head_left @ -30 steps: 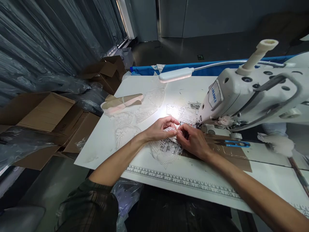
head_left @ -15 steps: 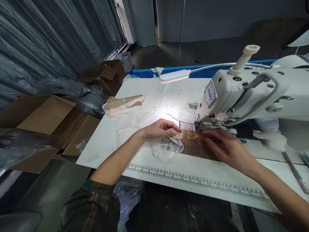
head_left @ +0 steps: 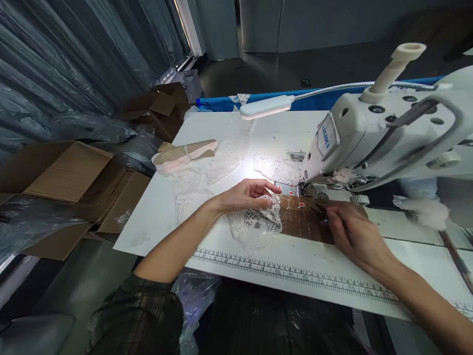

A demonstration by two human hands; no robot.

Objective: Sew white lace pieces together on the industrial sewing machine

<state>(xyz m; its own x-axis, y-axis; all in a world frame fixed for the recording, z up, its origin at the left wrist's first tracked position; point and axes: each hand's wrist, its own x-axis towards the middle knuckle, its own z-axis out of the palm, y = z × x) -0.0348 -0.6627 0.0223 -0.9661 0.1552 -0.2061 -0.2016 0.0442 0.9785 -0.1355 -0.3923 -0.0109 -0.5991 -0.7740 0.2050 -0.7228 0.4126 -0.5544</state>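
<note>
My left hand (head_left: 246, 196) is closed at the fingertips on the edge of a piece of white lace (head_left: 254, 224), left of the needle area. The lace lies bunched beside a brown plate (head_left: 295, 222) marked with scratches and small red-and-white marks. Over the plate's right part, my right hand (head_left: 354, 228) is closed around a small dark, pointed tool with a blue part, which looks like thread snips (head_left: 320, 211). Most of the snips is hidden by the fingers. The white sewing machine (head_left: 347, 133) stands just behind, its presser foot (head_left: 302, 188) near the plate's back edge.
More lace (head_left: 229, 148) and a tied brown-and-pink roll (head_left: 188, 152) lie on the white table (head_left: 148, 224). A lamp (head_left: 266, 106) hangs over it. A printed ruler (head_left: 273, 271) runs along the front edge. Cardboard boxes (head_left: 70, 172) stand at the left; white fluff (head_left: 424, 209) is at the right.
My right hand has shifted slightly right and lower, and now shows the snips; the blue item seen on the machine bed is gone from there. My left hand stays on the lace.
</note>
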